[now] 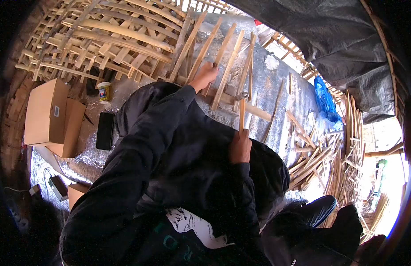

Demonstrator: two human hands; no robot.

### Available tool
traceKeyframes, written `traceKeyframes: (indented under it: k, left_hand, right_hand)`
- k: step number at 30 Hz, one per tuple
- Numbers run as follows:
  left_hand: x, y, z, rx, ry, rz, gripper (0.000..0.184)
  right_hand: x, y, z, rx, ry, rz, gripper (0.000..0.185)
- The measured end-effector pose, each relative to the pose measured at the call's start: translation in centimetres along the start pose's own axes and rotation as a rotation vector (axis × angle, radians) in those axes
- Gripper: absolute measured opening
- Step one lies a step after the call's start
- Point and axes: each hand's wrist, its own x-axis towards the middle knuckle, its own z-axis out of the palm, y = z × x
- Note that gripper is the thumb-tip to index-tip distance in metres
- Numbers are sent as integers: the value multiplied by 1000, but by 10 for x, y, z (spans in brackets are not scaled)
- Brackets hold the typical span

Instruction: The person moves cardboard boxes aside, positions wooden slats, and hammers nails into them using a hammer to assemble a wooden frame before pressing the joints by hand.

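Observation:
Several bamboo strips (227,71) lie side by side in front of me, across a wider bamboo piece (255,111) on the silvery sheet. My left hand (205,77) is closed round one of these strips. Closer to my body, my right hand (241,147) grips the wooden handle (242,116) of a tool, which points away from me. The tool's head lies near the wider bamboo piece and is too small to make out.
A woven bamboo lattice (121,37) stands at the upper left. Cardboard boxes (48,111), a yellow tub (104,91) and a black phone (105,131) are at the left. Loose bamboo strips (318,162) and a blue plastic bag (325,104) lie right. Another person's dark-clothed leg (320,210) is lower right.

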Motion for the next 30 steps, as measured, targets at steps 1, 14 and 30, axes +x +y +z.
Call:
traceKeyframes:
  k: [1, 14, 30]
  left_hand:
    - [0, -3, 1, 51, 3, 0, 25]
    - [4, -9, 9, 424, 255, 83, 32]
    - [-14, 12, 14, 548, 282, 165, 26]
  right_hand:
    - [-1, -7, -8, 25, 48, -78, 20]
    - [-3, -6, -3, 55, -45, 102, 20]
    - [-2, -7, -14, 48, -12, 83, 18]
